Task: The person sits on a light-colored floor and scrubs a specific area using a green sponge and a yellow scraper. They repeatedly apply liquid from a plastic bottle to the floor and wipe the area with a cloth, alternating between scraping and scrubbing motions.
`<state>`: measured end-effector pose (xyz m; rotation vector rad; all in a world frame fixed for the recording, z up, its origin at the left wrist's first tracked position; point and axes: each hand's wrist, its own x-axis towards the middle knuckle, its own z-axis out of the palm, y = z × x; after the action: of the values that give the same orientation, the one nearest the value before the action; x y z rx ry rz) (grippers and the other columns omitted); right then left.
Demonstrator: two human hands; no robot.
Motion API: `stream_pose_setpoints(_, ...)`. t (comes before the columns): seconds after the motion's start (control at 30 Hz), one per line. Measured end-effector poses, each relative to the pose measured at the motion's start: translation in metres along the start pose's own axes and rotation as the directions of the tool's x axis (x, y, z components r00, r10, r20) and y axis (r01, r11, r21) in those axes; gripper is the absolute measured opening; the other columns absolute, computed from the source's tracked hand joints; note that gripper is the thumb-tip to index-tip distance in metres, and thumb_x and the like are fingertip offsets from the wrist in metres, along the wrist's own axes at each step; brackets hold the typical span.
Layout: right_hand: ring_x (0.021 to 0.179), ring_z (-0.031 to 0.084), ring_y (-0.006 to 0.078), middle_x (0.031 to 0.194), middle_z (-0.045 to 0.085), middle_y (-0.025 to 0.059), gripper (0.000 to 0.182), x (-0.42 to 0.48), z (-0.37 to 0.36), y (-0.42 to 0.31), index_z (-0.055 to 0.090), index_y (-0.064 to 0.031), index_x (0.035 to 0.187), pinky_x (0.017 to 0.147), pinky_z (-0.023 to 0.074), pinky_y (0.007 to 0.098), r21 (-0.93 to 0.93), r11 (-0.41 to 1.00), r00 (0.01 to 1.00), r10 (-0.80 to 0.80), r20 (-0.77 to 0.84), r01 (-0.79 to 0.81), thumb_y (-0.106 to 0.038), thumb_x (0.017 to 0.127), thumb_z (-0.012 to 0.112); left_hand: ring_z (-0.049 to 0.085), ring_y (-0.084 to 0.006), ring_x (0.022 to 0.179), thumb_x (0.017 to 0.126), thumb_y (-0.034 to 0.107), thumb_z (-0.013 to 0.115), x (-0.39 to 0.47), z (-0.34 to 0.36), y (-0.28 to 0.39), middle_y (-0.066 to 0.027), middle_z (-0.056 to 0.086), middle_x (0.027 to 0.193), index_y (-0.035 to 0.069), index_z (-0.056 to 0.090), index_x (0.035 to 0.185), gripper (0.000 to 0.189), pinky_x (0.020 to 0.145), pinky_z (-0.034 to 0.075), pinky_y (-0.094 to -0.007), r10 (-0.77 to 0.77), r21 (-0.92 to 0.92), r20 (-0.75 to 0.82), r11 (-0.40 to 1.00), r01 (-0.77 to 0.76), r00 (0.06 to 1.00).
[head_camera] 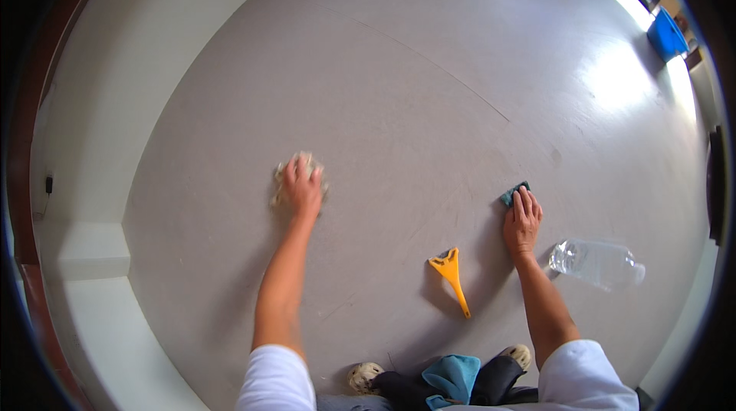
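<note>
My left hand [303, 188] presses a crumpled pale cloth [280, 192] flat on the grey floor [374, 140]; hand and cloth are slightly blurred. Further right, my right hand [522, 220] holds a dark green scouring pad [507, 197] down on the same floor, its fingers over the pad's right part. Between my arms, nearer to my feet, lies a yellow plastic scraper [454, 281], its wide head pointing away from me. A clear plastic bottle [598, 263] with a white cap lies on its side to the right of my right forearm.
White walls [103, 140] bound the floor on the left, with a protruding corner [95, 250]. A blue bucket [667, 36] stands at the far right by a bright opening. A teal cloth [452, 376] hangs between my knees, above my shoes [365, 377].
</note>
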<state>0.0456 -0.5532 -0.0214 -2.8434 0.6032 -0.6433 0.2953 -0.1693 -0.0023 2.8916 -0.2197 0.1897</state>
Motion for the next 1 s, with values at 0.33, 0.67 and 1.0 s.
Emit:
stream_pose_setpoints(0.33, 0.116, 0.043, 0.0335, 0.126, 0.047, 0.0165, 0.031, -0.001, 0.009, 0.007, 0.048, -0.0034, 0.117, 0.097, 0.0322, 0.0431, 0.037, 0.999, 0.996, -0.029, 0.081, 0.026, -0.014, 0.088, 0.047, 0.039, -0.0248, 0.121, 0.079, 0.020, 0.056, -0.107, 0.029, 0.073, -0.0066, 0.048, 0.122, 0.015, 0.052, 0.117, 0.039, 0.105, 0.029, -0.0404, 0.777, -0.323, -0.033, 0.586, -0.743, 0.628)
stream_pose_setpoints(0.67, 0.116, 0.042, 0.0320, 0.124, 0.048, 0.0156, 0.027, -0.037, -0.013, 0.002, 0.048, -0.0047, 0.115, 0.097, 0.0326, 0.0405, -0.033, 0.997, 0.986, 0.078, 0.145, -0.074, -0.010, 0.088, 0.046, 0.042, -0.0297, 0.111, 0.082, 0.027, 0.057, 0.078, 0.045, -0.005, -0.0120, 0.048, 0.117, 0.008, 0.048, 0.120, 0.043, 0.095, 0.034, -0.0425, -0.260, -0.008, -0.058, 0.966, 0.260, 0.964)
stream_pose_setpoints(1.0, 0.120, 0.038, 0.0297, 0.129, 0.044, 0.0107, 0.036, -0.011, -0.002, -0.008, 0.049, -0.0086, 0.114, 0.099, 0.0276, 0.0451, -0.054, 0.997, 0.979, 0.066, 0.192, -0.056, -0.010, 0.079, 0.052, 0.031, -0.0249, 0.126, 0.086, 0.027, 0.050, -0.041, 0.068, 0.170, -0.0020, 0.038, 0.135, 0.017, 0.046, 0.128, 0.043, 0.105, 0.026, -0.0416, 0.764, -0.205, 0.018, 0.634, -0.746, 0.645)
